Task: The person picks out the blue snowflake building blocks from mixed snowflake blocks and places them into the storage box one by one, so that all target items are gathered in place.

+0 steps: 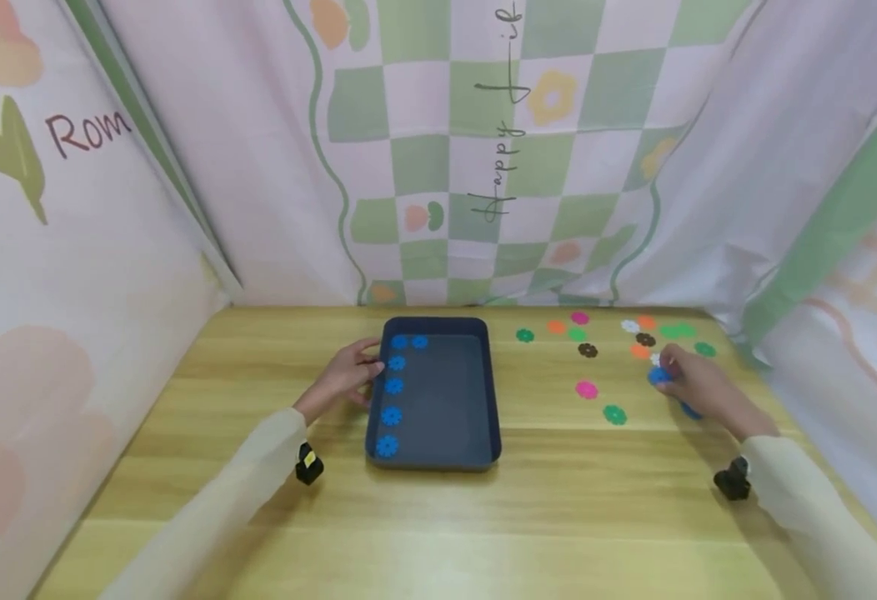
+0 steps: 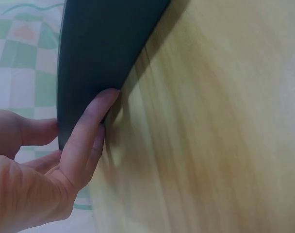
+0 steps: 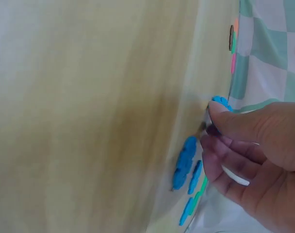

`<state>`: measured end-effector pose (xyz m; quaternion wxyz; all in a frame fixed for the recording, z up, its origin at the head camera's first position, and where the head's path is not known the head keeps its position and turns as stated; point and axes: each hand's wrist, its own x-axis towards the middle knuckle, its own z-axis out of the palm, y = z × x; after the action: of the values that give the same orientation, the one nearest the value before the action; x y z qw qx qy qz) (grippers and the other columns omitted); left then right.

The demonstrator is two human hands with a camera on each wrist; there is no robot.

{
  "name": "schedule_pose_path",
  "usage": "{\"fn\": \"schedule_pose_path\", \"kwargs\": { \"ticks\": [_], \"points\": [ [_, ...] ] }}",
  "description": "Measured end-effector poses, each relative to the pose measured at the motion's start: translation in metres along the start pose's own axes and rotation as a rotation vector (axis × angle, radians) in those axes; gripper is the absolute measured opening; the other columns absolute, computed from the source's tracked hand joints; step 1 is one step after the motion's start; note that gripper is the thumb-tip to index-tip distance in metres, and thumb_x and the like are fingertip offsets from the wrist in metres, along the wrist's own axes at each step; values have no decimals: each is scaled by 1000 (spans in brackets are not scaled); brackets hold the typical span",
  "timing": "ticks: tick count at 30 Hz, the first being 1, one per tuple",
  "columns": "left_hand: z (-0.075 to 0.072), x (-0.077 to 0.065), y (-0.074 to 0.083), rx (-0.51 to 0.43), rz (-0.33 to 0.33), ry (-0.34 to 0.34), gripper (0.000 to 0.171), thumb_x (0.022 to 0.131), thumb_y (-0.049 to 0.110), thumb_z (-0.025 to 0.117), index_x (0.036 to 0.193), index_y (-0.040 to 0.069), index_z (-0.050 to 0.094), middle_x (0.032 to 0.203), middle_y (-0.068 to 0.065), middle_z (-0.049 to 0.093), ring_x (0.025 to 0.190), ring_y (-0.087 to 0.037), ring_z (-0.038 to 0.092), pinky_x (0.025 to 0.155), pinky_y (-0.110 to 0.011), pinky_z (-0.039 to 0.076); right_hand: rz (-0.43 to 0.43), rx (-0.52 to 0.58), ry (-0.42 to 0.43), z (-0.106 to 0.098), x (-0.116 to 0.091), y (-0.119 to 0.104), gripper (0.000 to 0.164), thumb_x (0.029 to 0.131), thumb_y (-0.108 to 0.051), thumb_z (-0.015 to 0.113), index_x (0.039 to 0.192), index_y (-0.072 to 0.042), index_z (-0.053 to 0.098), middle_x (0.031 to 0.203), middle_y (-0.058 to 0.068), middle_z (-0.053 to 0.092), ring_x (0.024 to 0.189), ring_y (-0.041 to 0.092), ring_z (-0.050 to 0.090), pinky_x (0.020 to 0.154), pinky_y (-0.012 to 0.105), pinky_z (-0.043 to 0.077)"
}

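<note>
A dark grey rectangular tray [image 1: 438,400] stands on the table, with several blue flower-shaped discs [image 1: 391,415] lined up along its left side and top corner. My left hand [image 1: 344,377] holds the tray's left wall; in the left wrist view a finger [image 2: 87,121] lies along the outer wall while another digit meets the rim. At the far right my right hand [image 1: 697,387] pinches a blue flower-shaped disc [image 1: 659,376] between thumb and fingers. In the right wrist view the thumb partly covers that disc [image 3: 221,101]. More blue discs [image 3: 185,162] lie below the hand.
Loose flower-shaped discs lie right of the tray, among them a pink one [image 1: 586,390], a green one [image 1: 614,415], a brown one [image 1: 587,350] and an orange one [image 1: 556,327]. A patterned curtain [image 1: 483,167] hangs behind the wooden table [image 1: 558,517].
</note>
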<state>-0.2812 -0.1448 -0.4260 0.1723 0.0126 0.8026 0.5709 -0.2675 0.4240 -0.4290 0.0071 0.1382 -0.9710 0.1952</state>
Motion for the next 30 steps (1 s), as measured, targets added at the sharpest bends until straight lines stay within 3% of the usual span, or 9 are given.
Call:
{"fn": "schedule_pose_path", "kwargs": {
  "ticks": [5,8,12,15,22,27,30],
  "points": [
    [0,2,2,-9,-15,-17,59,110,9,52,165,10,31,162,-29,38,138,-48,51,67,-42,68,11,73,25,0,7,-5,26,103,-7,66,122,9,59,105,29,70,96,45,68,78,57,62],
    [0,1,0,-19,-20,-15,58,110,8,52,165,9,31,161,-30,39,138,-49,51,68,-42,68,27,195,40,0,16,-23,30,105,-10,63,128,9,59,111,31,70,98,40,72,80,49,65],
    [0,0,-2,-38,-24,-12,57,111,8,51,165,8,31,160,-31,39,138,-48,51,67,-40,68,55,466,15,3,33,-62,35,106,-8,61,134,14,55,115,35,69,90,19,76,82,33,67],
    [0,-2,-2,-49,-20,-16,57,111,8,51,165,8,31,161,-30,38,139,-47,51,67,-39,68,66,630,-32,7,49,-91,42,106,-4,60,141,17,49,120,37,68,86,6,74,85,30,66],
    [-1,-1,-3,-57,-29,2,57,110,9,53,164,10,35,159,-29,41,135,-47,54,66,-37,68,80,881,-179,24,87,-159,42,105,-1,61,139,20,50,113,20,75,89,11,76,94,37,64],
    [-1,-1,-4,-46,-14,0,56,110,10,53,163,9,35,159,-29,41,134,-47,55,65,-37,68,71,920,-278,49,118,-204,36,103,3,60,133,22,54,112,24,75,85,12,76,100,49,60],
    [-1,-2,-4,-52,-13,-7,56,110,10,53,163,9,35,160,-30,40,136,-47,53,66,-38,68,94,910,-293,67,134,-229,30,102,4,61,128,19,58,107,24,75,82,14,76,100,53,60]
  ]
}}
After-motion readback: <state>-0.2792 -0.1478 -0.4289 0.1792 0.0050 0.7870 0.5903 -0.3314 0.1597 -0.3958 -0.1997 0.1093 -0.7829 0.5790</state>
